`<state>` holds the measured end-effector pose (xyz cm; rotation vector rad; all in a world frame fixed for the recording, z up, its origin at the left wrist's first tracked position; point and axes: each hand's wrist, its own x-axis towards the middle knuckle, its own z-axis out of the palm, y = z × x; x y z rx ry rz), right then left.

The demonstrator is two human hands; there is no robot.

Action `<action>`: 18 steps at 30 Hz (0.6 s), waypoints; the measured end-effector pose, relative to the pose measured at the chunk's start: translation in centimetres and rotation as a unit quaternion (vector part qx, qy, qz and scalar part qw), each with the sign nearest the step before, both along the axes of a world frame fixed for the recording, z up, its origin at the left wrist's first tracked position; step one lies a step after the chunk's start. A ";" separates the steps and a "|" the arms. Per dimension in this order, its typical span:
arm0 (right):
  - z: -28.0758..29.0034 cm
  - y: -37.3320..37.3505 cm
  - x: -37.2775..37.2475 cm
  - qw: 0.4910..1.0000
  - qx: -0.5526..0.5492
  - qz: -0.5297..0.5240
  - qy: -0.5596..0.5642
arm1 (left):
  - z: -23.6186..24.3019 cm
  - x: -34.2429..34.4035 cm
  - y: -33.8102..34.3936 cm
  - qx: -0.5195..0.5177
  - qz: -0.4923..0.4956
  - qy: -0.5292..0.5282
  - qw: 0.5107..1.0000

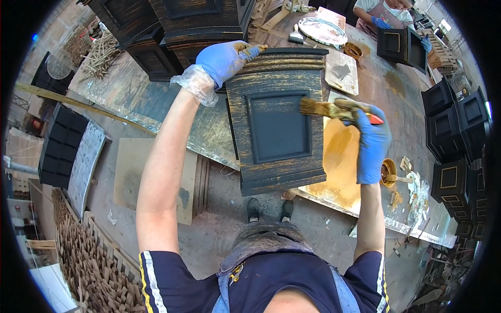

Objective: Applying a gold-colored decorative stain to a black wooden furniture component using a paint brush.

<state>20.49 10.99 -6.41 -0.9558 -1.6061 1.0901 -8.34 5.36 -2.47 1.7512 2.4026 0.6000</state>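
A black wooden box (279, 130) with a framed panel and stepped moulding stands tilted at the table's near edge, its face streaked with worn golden-brown. My left hand (222, 61), in a blue glove with a clear plastic cuff, grips its moulded top edge at the left corner. In my blue-gloved right hand (373, 141) is a paintbrush (319, 108) with stained brown bristles and a red handle part. The bristle tips touch or hover just over the panel's right frame; I cannot tell which.
A brown-stained board (342, 161) lies right of the box, near a bowl (389, 172) of dark liquid. Black cabinets (195, 26) stand at back left, more (456, 117) at right. Across the table a person (386, 18) in blue gloves handles another black box (402, 47).
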 end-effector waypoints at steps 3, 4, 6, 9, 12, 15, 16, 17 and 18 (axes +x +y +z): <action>0.9 -0.9 0.3 0.995 -0.038 0.019 0.095 | -0.1 -0.2 0.2 0.001 0.011 -0.013 1.000; 0.5 -1.2 -0.1 0.995 -0.039 0.045 0.085 | -0.2 -0.1 0.3 -0.001 0.010 -0.014 1.000; 1.3 -3.5 -1.4 0.990 -0.072 0.086 0.089 | 0.1 0.2 0.4 0.007 0.004 -0.011 1.000; 0.6 -4.9 -3.2 0.989 -0.106 0.099 0.012 | -0.5 -0.1 0.6 0.005 -0.003 -0.015 1.000; -1.0 -3.7 -2.2 0.998 -0.046 0.040 -0.002 | -0.8 -0.5 0.3 0.025 -0.024 0.016 0.999; -1.4 -1.9 0.9 0.999 -0.047 -0.008 0.007 | -0.5 -0.2 0.1 0.019 -0.010 0.011 1.000; -0.9 -2.0 1.4 0.999 -0.048 -0.009 0.005 | -0.3 0.0 0.1 0.006 -0.003 0.003 1.000; 0.0 -2.3 1.9 0.998 -0.056 -0.001 0.031 | -0.4 -0.1 0.2 0.005 -0.004 0.001 1.000; 0.5 -2.5 2.3 0.996 -0.064 0.007 0.058 | -0.6 -0.3 0.3 0.013 0.000 0.012 1.000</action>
